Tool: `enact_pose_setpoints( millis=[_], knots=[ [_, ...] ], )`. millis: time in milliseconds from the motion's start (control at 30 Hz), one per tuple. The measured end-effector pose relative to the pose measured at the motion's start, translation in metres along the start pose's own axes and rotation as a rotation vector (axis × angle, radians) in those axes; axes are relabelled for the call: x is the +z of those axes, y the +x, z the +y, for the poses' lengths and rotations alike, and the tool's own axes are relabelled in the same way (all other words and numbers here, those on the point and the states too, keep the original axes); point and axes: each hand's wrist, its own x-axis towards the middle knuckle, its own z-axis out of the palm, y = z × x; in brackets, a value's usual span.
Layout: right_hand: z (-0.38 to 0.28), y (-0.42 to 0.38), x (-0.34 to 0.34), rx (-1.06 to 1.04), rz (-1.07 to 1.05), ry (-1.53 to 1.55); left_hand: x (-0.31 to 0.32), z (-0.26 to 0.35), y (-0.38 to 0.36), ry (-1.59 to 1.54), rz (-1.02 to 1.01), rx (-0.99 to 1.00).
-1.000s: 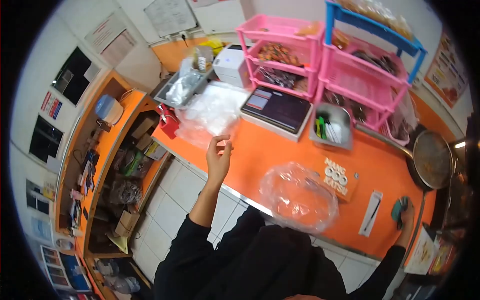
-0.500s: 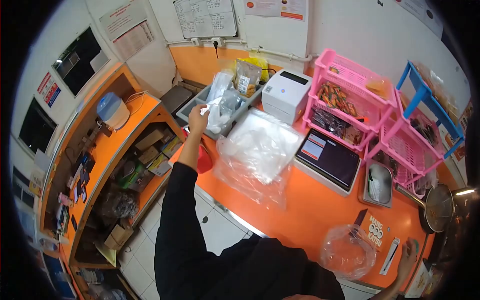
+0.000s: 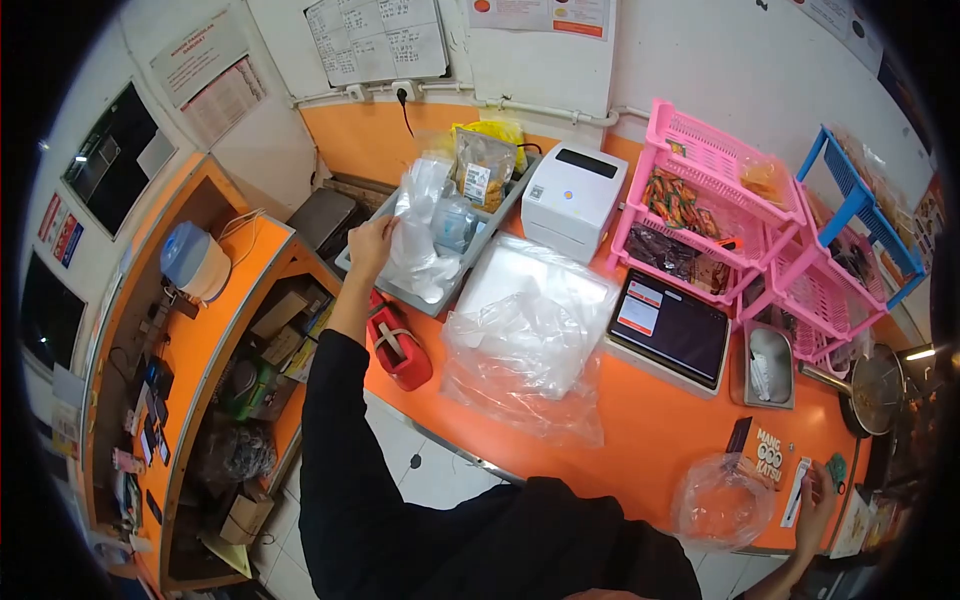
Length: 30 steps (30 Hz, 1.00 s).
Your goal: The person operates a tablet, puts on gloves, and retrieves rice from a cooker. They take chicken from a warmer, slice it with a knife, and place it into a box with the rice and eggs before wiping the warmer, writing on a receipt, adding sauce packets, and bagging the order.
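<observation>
While the left hand [image 3: 372, 243] pinches a clear bag [image 3: 412, 258] in the grey tray [image 3: 352, 262] | right hand [image 3: 818, 492] rests on a teal item [image 3: 834, 470] at the tabletop [image 3: 650, 432] edge, grip unclear | progress: bag grasped, not yet lifted out.

Two pink racks [image 3: 715, 205], one white printer [image 3: 572, 195], one grey tray [image 3: 425, 295], one tablet [image 3: 672, 330].
</observation>
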Motion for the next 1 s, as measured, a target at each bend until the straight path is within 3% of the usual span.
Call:
enact_pose_setpoints(
  millis=[67, 200, 267, 300, 367, 533, 600, 667, 733, 767, 833, 867, 933, 1000],
  knots=[
    [-0.004, 0.004, 0.009, -0.033, -0.053, 0.030, -0.006, -0.004, 0.001, 0.044, 0.172, 0.216],
    [-0.016, 0.005, 0.018, -0.099, -0.078, 0.057, -0.023, -0.001, 0.001, -0.125, 0.196, 0.238],
    [-0.020, 0.007, 0.020, -0.101, -0.062, 0.045, -0.031, 0.001, 0.003, -0.396, 0.081, -0.073],
    [-0.024, 0.009, 0.021, -0.104, -0.061, 0.048, -0.036, 0.002, 0.006, -0.395, 0.085, -0.072],
    [-0.040, 0.015, 0.024, -0.120, -0.047, 0.061, -0.045, 0.004, 0.012, -0.687, 0.200, -0.143],
    [-0.153, 0.039, 0.067, -0.414, -0.138, 0.190, -0.075, 0.016, 0.021, -0.811, 0.302, -0.059],
    [-0.215, 0.040, 0.100, -0.585, -0.281, 0.337, -0.096, 0.038, 0.019, -1.138, 0.247, -0.152],
    [-0.255, 0.044, 0.150, -0.647, -0.502, 0.475, -0.115, 0.071, 0.010, -1.233, 0.271, -0.105],
    [-0.297, 0.040, 0.201, -0.590, -0.870, 0.628, -0.132, 0.102, -0.003, -1.332, 0.296, -0.055],
    [-0.319, 0.033, 0.225, -0.610, -0.909, 0.659, -0.140, 0.115, -0.011, -1.366, 0.312, -0.076],
    [-0.347, 0.023, 0.280, -0.362, -0.798, 0.864, -0.143, 0.128, -0.026, -1.420, 0.341, -0.158],
    [-0.355, 0.026, 0.290, -0.366, -0.793, 0.860, -0.142, 0.132, -0.034, -1.426, 0.344, -0.156],
    [-0.366, 0.034, 0.304, -0.037, -1.061, 1.385, -0.142, 0.134, -0.050, -1.529, 0.298, -0.276],
    [-0.364, 0.038, 0.316, -0.071, -1.130, 1.541, -0.130, 0.127, -0.067, -1.554, 0.264, -0.318]
  ],
)
